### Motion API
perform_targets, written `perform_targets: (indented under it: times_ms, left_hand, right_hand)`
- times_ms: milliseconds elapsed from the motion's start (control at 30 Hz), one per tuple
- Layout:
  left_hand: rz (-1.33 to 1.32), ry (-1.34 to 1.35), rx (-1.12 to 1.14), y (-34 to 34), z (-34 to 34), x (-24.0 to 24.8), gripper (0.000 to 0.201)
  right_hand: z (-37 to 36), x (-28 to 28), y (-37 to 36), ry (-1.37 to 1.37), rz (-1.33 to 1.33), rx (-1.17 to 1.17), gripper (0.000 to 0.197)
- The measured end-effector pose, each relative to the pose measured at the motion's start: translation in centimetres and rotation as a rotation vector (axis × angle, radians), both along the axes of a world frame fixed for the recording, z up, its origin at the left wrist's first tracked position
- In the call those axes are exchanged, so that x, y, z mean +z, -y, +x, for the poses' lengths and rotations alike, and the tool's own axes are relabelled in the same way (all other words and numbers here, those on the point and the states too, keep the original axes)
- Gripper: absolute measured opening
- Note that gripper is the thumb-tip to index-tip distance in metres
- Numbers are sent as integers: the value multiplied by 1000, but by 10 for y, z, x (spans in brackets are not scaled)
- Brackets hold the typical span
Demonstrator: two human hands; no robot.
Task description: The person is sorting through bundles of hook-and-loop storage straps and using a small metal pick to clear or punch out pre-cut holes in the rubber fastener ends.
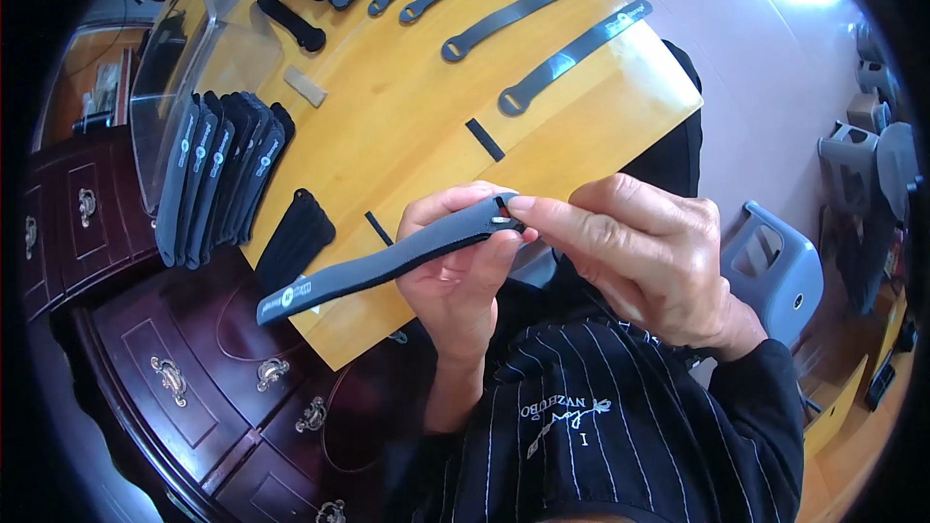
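My left hand [450,276] is closed round a stack of grey straps [387,266] with black undersides, held at a slant above the table's near edge. Its printed end points to the lower left. At the other end, by my left thumb, a small dark slot shows with something pale in it. My right hand [639,257] comes in from the right, fingers bent, its fingertips pressed against that slotted end. What lies between those fingertips is mostly hidden. On the table past my hands lies a short black strip [485,139], with another black strip [379,229] beside my left hand.
Several single grey straps [572,58] lie across the far side of the yellow table [387,116]. Strap bundles [228,179] stand at the left by a clear plastic bin [179,107]. Black bundles [300,232] lie nearby. Dark wooden drawers [184,358] are lower left, a grey-blue stool [775,266] right.
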State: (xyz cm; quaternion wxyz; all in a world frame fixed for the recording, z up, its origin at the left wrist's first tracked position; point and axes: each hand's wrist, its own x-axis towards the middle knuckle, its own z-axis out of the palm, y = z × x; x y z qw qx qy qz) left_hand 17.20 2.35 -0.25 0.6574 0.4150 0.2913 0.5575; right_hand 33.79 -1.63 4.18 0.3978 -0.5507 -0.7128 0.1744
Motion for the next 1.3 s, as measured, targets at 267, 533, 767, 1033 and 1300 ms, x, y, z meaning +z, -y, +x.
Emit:
perform_targets:
  times_ms: [267,533,767,1033,1300]
  left_hand:
    - [-24,-187,-167,0,-2,3,31]
    - [-111,-241,-100,16,9,4,35]
    - [-85,-289,-28,17,16,3,13]
    - [-103,-276,-147,16,15,6,22]
    - [-57,-264,-118,29,-5,13,14]
  right_hand:
    - [10,-23,0,-830,-442,101,23]
    - [7,-22,14,-308,-87,-35,28]
    - [12,-8,19,-466,-275,-1,26]
    - [15,-17,12,-362,-117,-89,28]
    - [24,8,-2,-251,-33,44,27]
